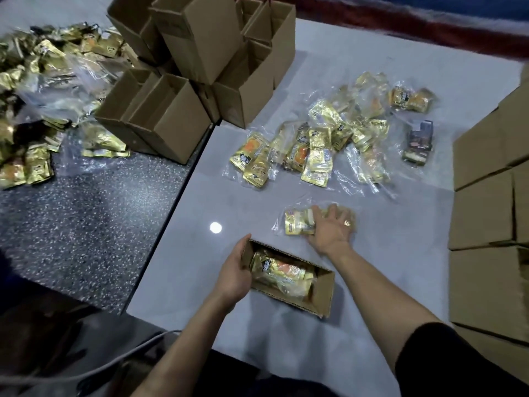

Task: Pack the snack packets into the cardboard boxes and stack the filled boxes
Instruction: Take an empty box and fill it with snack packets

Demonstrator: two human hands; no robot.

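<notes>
My left hand (233, 277) grips the box (325, 287) by its left end: the thumb lies along the far edge and my fingers (243, 267) curl round the end wall. The box lies open-topped on the pale surface (386, 282) just in front of me, skewed so that its right end points nearer to me. Inside it a gold packet (282, 275) in clear wrap lies flat, filling most of the left part; the right end shows bare cardboard.

My right hand (332, 227) is stretched out beyond the box, palm down, fingers spread and straight over a second packet (299, 223). It rests on the packet's right half, and I am not pinching it as far as I can see; the fingertips are blurred. This packet lies on the pale surface, near the box's far side but apart from it.

Farther off lies a loose scatter of packets (320, 147), with one dark packet (419, 141) at its right edge. Open empty boxes (183, 116) are piled at the far left, straddling the seam with a dark speckled surface (86, 219). A big heap of packets (31, 110) lies on the far left. Closed boxes (483, 213) stand stacked along my right side.
</notes>
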